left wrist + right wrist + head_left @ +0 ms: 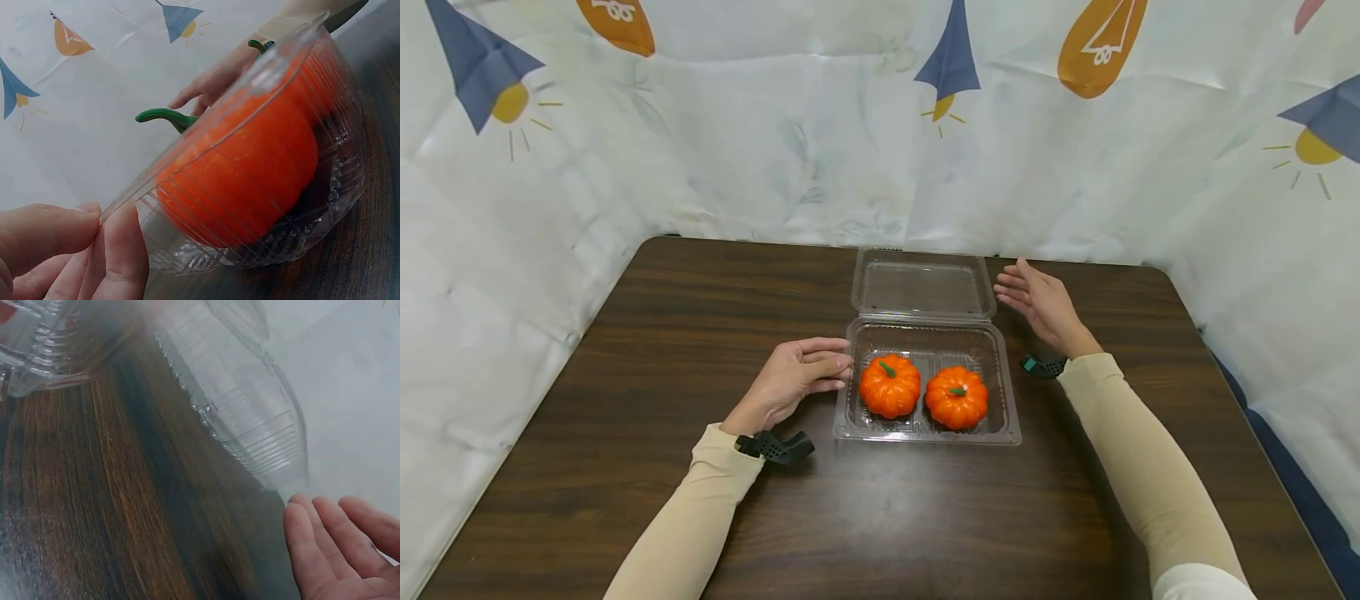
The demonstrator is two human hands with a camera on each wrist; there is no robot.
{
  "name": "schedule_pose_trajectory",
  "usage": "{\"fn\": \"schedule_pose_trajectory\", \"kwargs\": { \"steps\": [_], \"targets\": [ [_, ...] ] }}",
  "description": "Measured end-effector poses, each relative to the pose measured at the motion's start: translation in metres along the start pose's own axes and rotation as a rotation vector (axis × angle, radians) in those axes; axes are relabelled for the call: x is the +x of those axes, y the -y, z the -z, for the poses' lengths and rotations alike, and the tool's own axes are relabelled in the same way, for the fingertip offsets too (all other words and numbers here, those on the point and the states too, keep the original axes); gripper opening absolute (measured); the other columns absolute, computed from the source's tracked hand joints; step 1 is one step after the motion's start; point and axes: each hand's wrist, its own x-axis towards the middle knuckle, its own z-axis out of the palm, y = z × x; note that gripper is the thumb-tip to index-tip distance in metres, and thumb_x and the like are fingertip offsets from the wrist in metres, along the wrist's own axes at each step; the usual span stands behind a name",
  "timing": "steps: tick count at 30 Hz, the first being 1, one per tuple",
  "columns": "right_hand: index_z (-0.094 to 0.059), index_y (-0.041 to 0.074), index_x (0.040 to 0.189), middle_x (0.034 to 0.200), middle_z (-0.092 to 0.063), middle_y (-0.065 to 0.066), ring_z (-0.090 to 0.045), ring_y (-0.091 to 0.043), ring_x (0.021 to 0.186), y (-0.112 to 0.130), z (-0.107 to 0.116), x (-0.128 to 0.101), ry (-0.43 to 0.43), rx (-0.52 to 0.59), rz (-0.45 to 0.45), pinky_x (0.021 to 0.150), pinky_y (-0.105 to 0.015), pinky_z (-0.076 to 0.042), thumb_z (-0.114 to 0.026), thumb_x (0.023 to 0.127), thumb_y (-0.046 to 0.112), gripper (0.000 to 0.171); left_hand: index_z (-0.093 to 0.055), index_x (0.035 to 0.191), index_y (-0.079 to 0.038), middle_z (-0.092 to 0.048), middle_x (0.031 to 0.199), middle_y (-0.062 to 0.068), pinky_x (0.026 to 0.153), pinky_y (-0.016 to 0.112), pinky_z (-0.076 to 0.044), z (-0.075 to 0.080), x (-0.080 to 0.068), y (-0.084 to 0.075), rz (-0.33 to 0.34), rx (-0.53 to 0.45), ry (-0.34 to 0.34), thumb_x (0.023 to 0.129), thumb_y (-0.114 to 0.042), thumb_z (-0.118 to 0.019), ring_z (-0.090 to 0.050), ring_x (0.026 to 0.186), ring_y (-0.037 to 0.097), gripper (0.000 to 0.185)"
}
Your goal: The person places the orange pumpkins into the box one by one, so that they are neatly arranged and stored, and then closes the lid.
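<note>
A clear plastic clamshell container (928, 437) lies on the table with its lid (923, 283) folded back toward the curtain. Inside its base sit two small orange pumpkins with green stems, a left pumpkin (890, 387) and a right pumpkin (957, 398). My left hand (793, 377) pinches the base's left rim between thumb and fingers, as the left wrist view shows closely beside the left pumpkin (244, 175). Off the lid's right side is my right hand (1043, 304), its fingers extended and holding nothing. In the right wrist view those fingertips are close to the lid's edge (275, 437).
The dark wood-grain table (625, 400) extends around the container on both sides and in front. A white patterned curtain (737, 150) hangs right behind the table's far edge. Black wrist straps (778, 447) sit over the beige sleeves.
</note>
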Motion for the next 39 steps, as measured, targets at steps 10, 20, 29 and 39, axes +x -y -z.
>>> {"fn": "schedule_pose_trajectory", "kwargs": {
  "steps": [10,20,29,39],
  "targets": [
    [-0.028,0.007,0.153,0.158,-0.035,-0.014,-0.047,-0.025,0.14,-0.001,-0.006,0.013,0.071,0.031,-0.083,0.1,-0.025,-0.054,-0.044,0.097,0.055,0.075,-0.054,0.132,0.0,-0.072,0.111,0.011,0.079,0.029,-0.063,0.0,0.0,0.0,-0.007,0.0,-0.002,0.087,-0.011,-0.072,-0.073,0.088,0.014,0.05],
    [-0.023,0.004,0.154,0.158,-0.032,-0.019,-0.041,-0.031,0.143,0.002,-0.013,0.019,0.127,0.061,-0.127,0.095,-0.026,-0.058,-0.036,0.101,0.052,0.073,-0.056,0.131,-0.001,-0.071,0.112,0.011,0.081,0.03,-0.063,0.001,0.001,0.001,-0.001,0.001,-0.003,0.088,-0.012,-0.072,-0.073,0.089,0.013,0.047],
    [-0.027,0.002,0.152,0.157,-0.036,-0.019,-0.058,-0.018,0.13,0.001,-0.013,0.024,0.13,0.087,-0.183,0.096,-0.022,-0.057,-0.045,0.1,0.045,0.071,-0.054,0.132,0.002,-0.072,0.107,0.008,0.078,0.027,-0.063,0.001,0.001,0.003,-0.019,-0.022,0.019,0.087,-0.011,-0.073,-0.073,0.088,0.013,0.051],
    [-0.044,-0.004,0.141,0.132,-0.063,-0.01,-0.07,-0.011,0.106,0.008,-0.013,0.025,0.124,0.081,-0.111,0.091,-0.022,-0.059,-0.056,0.098,0.03,0.056,-0.054,0.132,0.002,-0.072,0.107,0.009,0.077,0.027,-0.063,0.001,0.002,0.003,-0.021,-0.014,0.014,0.087,-0.012,-0.073,-0.073,0.086,0.012,0.051]
  ]
}}
